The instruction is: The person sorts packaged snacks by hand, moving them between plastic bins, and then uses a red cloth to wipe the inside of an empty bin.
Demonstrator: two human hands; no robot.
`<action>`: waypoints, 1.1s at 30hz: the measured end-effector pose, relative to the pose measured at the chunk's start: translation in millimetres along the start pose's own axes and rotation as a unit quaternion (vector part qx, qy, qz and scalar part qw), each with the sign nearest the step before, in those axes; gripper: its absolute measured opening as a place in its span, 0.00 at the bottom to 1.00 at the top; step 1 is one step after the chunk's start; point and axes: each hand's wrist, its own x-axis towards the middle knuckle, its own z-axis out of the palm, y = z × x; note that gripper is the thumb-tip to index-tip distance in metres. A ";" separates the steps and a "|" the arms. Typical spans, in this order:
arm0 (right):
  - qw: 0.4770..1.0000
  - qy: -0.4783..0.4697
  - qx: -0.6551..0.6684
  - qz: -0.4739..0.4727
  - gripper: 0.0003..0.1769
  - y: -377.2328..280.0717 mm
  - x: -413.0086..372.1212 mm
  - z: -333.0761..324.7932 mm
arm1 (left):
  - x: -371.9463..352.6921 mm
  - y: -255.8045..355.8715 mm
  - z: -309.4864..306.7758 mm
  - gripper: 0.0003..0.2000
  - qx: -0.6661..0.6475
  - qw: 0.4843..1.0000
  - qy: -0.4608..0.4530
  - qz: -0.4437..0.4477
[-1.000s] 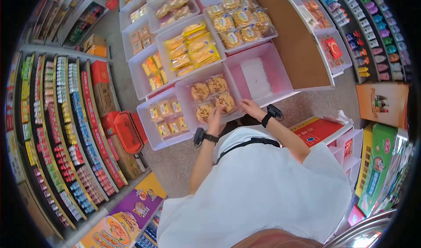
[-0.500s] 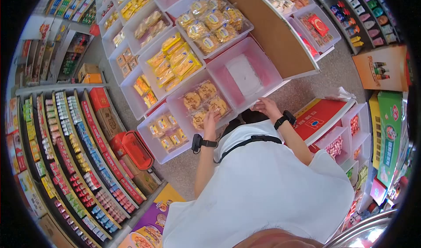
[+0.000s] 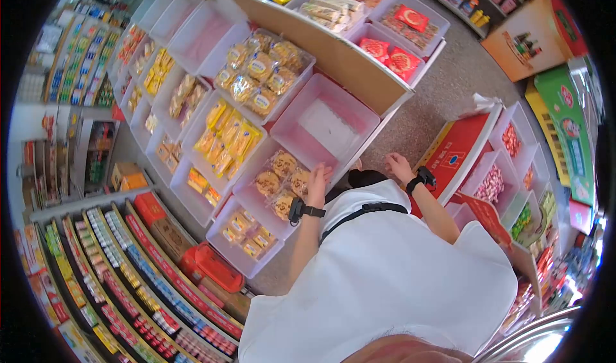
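My left hand (image 3: 317, 185) is raised beside the front edge of a white bin of packaged round cookies (image 3: 282, 165), its fingers stretched out and nothing visible in them. Further right, my right hand (image 3: 399, 167) hangs apart from the bins with loosely bent fingers, holding nothing that shows. Between and beyond the two hands is a plastic bin (image 3: 367, 120) with a white sheet on its bottom. Small packaged cakes (image 3: 249, 232) lie in the bin left of the cookies. Yellow snack packets (image 3: 226, 138) fill the bin behind.
A brown divider board (image 3: 346, 55) rises behind the bins, with red packets (image 3: 404, 61) past it. A red display stand (image 3: 449, 151) with candy bins is at right. Stocked shelves (image 3: 128, 273) and a red case (image 3: 212, 265) stand at left.
The view has turned to the right, so the bins sit further left. My left hand has drawn back from the cookies, and my right hand has moved off the bin's edge.
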 end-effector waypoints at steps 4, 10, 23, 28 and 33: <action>0.995 0.047 0.087 -0.014 0.15 16.4 -5.9 10.2 | -3.2 12.1 4.0 0.22 0.049 0.996 -0.075 0.009; 0.992 0.041 0.110 0.046 0.16 51.5 -30.2 34.5 | -17.8 11.1 -24.4 0.20 0.065 0.995 -0.079 0.019; 0.986 0.096 0.124 0.054 0.17 71.7 -121.1 65.9 | -50.4 -39.8 -117.1 0.17 0.048 0.996 -0.069 -0.017; 0.970 0.125 0.180 0.102 0.17 104.1 -163.8 61.4 | -53.1 -18.7 -108.6 0.14 0.086 0.989 -0.119 -0.002; 0.954 0.174 0.216 0.110 0.16 129.3 -179.9 53.4 | -18.8 -17.8 -89.4 0.13 0.100 0.984 -0.146 0.028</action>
